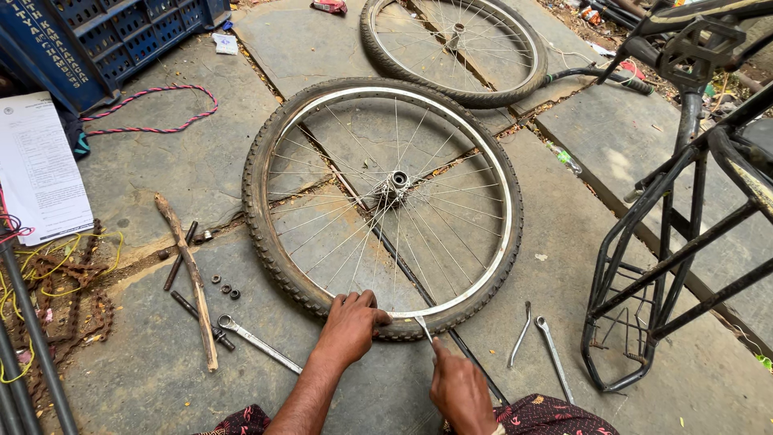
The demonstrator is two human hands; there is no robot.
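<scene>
**Tyre lever worked under a bicycle tyre on a stone floor**

A bicycle frame stands upside down at the right. A wheel lies flat on the stone floor, with a second wheel beyond it. At the near rim, the left hand presses down on the tyre, fingers curled over it. The right hand is closed around a metal lever whose tip sits between tyre and rim. Two spare levers lie just to the right; a spanner, a stick and nuts lie to the left.

Likely risks: the lever could slip out and strike the left fingers close beside it, or pinch the inner tube if pushed too deep. The loose nuts could scatter if knocked.
</scene>
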